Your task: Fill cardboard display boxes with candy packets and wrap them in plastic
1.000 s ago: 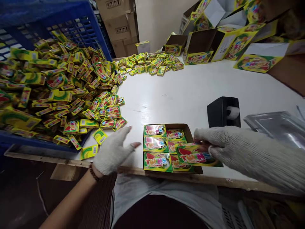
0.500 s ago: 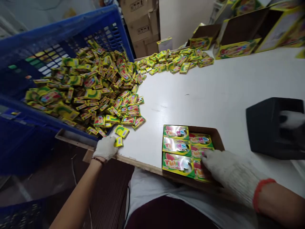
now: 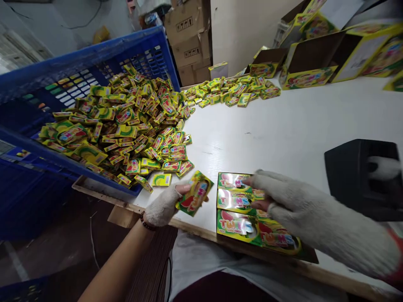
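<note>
A shallow brown cardboard tray (image 3: 307,254) at the table's near edge holds rows of yellow-green candy packs (image 3: 234,197). My left hand (image 3: 163,204), in a white fingerless glove, pinches one yellow pack (image 3: 195,193) just left of the tray. My right hand (image 3: 280,197), in a white knit glove, lies over the packs in the tray with fingers stretched toward the top left pack.
A tilted blue crate (image 3: 37,105) at left spills a heap of small packs (image 3: 126,126) onto the white table (image 3: 283,126). A second pile (image 3: 233,90) lies at the back. Open yellow cartons (image 3: 311,63) stand far right. A black box (image 3: 362,176) sits at right.
My left hand picked up a pack near the crate and carried it right, beside the tray. My right hand slid up across the packs in the tray.
</note>
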{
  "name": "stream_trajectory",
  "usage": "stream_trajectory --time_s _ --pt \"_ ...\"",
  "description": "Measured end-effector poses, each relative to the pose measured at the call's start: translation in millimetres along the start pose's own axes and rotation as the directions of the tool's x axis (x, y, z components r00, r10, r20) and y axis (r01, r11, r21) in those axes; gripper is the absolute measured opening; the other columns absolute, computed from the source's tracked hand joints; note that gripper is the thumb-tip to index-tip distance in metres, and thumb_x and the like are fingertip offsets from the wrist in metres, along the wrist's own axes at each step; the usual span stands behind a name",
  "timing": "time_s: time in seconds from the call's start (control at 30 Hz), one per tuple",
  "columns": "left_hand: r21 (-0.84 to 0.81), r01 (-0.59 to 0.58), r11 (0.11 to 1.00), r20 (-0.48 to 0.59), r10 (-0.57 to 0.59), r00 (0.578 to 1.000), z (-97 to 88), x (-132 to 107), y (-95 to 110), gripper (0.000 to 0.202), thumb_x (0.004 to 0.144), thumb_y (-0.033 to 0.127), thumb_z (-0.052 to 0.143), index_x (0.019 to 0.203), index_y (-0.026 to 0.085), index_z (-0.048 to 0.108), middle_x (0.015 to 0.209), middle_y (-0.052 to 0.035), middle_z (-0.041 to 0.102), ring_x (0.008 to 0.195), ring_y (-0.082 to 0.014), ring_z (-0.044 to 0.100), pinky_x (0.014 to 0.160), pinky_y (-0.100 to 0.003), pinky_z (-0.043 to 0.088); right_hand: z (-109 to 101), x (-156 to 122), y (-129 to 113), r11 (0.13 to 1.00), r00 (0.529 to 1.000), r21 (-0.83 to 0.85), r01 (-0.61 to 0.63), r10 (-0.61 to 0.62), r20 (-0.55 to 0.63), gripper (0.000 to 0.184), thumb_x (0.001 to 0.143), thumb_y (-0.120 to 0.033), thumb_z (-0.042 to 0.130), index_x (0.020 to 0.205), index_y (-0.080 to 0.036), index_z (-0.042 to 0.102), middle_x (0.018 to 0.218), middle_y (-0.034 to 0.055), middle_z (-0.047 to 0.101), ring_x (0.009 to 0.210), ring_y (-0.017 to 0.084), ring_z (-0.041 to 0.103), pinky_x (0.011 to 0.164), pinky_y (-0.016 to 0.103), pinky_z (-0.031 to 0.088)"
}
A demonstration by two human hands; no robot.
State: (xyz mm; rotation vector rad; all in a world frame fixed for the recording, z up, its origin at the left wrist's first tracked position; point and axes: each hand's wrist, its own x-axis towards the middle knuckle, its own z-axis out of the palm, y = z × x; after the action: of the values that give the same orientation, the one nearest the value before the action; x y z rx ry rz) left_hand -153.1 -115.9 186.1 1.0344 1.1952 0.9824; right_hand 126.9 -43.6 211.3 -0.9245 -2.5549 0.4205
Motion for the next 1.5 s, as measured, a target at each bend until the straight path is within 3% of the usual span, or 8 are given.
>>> stream_trajectory --time_s 0.2,0.33,0.47,0.63,1.0,1.17,1.37,1.5 --pt "0.180 -0.098 0.979 0.254 0.050 0.966 55.1 10.7 21.3 0.056 0.091 0.065 0.046 0.103 0.017 0.074 0.093 -0.0090 0.075 0.087 -0.0252 0.069 0.083 -0.039 0.056 -37.8 17.0 -29.1 0.989 0.991 0.148 0.007 -0.027 0.133 0.027 0.084 -0.013 0.048 0.100 -0.021 0.068 0.091 0.0039 0.071 0.081 0.018 0.065 0.075 0.029 0.053" --pt "0.789 -0.096 0.607 -0.125 0.312 0.942 -4.9 26.7 0.4 0.046 0.090 0.052 0.049 0.119 0.019 0.066 0.119 -0.0113 0.070 0.101 -0.0257 0.065 0.092 -0.039 0.052 -73.1 -2.2 -1.2 0.921 0.893 -0.158 -0.355 0.384 0.234 0.018 0.085 -0.018 0.048 0.083 -0.022 0.066 0.066 0.0007 0.062 0.058 0.016 0.055 0.054 0.028 0.039" --pt "0.960 0.280 -0.013 -0.277 0.095 0.956 -84.8 43.5 -34.1 0.028 0.086 0.025 0.049 0.108 0.016 0.065 0.117 -0.0155 0.068 0.110 -0.0300 0.062 0.098 -0.041 0.047 -61.1 -10.8 28.5 0.771 0.714 -0.335 -0.541 0.632 0.301 0.017 0.086 -0.017 0.047 0.086 -0.020 0.064 0.067 0.0020 0.063 0.059 0.017 0.056 0.052 0.028 0.033" --pt "0.931 0.326 -0.167 -0.324 0.037 0.945 -127.3 41.2 -56.4 0.057 0.079 0.014 0.050 0.136 0.014 0.051 0.141 -0.0194 0.054 0.124 -0.0332 0.057 0.101 -0.040 0.045 -16.2 -1.7 29.4 0.794 0.690 -0.462 -0.395 0.588 0.422 0.024 0.087 -0.013 0.051 0.103 -0.019 0.068 0.098 0.0102 0.071 0.084 0.023 0.068 0.062 0.030 0.040" --pt "0.900 -0.115 0.420 -0.116 0.486 0.866 -45.5 36.3 -29.1 0.048 0.079 0.037 0.063 0.121 0.016 0.054 0.117 -0.0116 0.066 0.107 -0.0238 0.063 0.097 -0.038 0.051 10.4 2.1 27.0 0.805 0.769 -0.590 -0.056 0.412 0.489 0.025 0.085 -0.005 0.052 0.096 -0.011 0.075 0.103 0.0189 0.073 0.098 0.034 0.068 0.081 0.043 0.050" --pt "0.826 -0.416 0.380 0.049 0.687 0.725 25.9 28.5 -5.3 0.048 0.082 0.027 0.064 0.128 0.018 0.053 0.126 -0.0129 0.062 0.123 -0.0251 0.057 0.108 -0.043 0.047 -18.0 7.8 19.5 0.924 0.870 -0.048 -0.379 0.374 0.323 0.020 0.092 -0.022 0.048 0.099 -0.019 0.067 0.094 0.0077 0.073 0.083 0.021 0.067 0.070 0.030 0.052" --pt "0.312 -0.331 0.890 0.081 0.322 0.943 76.8 30.8 19.9 0.046 0.087 0.048 0.061 0.120 0.015 0.063 0.106 -0.0087 0.070 0.093 -0.0206 0.066 0.080 -0.033 0.057 -55.3 3.4 -5.8 0.979 0.993 0.203 -0.029 0.052 -0.109 0.035 0.091 -0.032 0.051 0.124 -0.020 0.059 0.116 0.0116 0.069 0.100 0.025 0.067 0.082 0.037 0.056" --pt "0.070 -0.219 0.973 0.168 0.205 0.964 88.1 40.9 24.2 0.051 0.091 0.057 0.051 0.111 0.012 0.067 0.089 -0.0077 0.069 0.072 -0.0157 0.062 0.064 -0.028 0.054 -63.1 -1.6 -1.1 0.995 0.994 0.099 -0.003 0.013 -0.105 0.023 0.089 -0.024 0.048 0.105 -0.021 0.063 0.098 0.0079 0.070 0.090 0.022 0.067 0.082 0.035 0.054"
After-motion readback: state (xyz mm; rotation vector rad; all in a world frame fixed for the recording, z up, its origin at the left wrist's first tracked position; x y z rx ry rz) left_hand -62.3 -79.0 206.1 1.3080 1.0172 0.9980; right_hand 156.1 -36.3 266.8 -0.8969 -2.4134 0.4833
